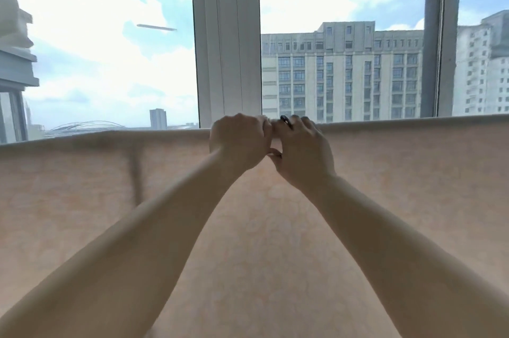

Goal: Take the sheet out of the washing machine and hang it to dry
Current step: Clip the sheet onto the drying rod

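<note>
From the head view, the sheet (385, 172) already hangs over a line by the window (225, 34). The left hand (238, 142) and right hand (301, 150) meet at its top edge, fingers curled, gripping it. Only smoothing looks left.

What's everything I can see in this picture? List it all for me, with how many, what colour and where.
sheet: one, pale peach, hanging across the whole lower view, its top edge folded over something hidden
window frame: one, white upright post, centre, behind the sheet
grey post: one, right of centre
large building: one, beige-grey, outside, right of the frame
tall building: one, whitish, far right
small tower: one, grey, distant, left of the frame
sky: blue with white clouds
left hand: one, fingers curled on the sheet's top edge, centre
right hand: one, gripping the same edge, touching the left hand
</note>
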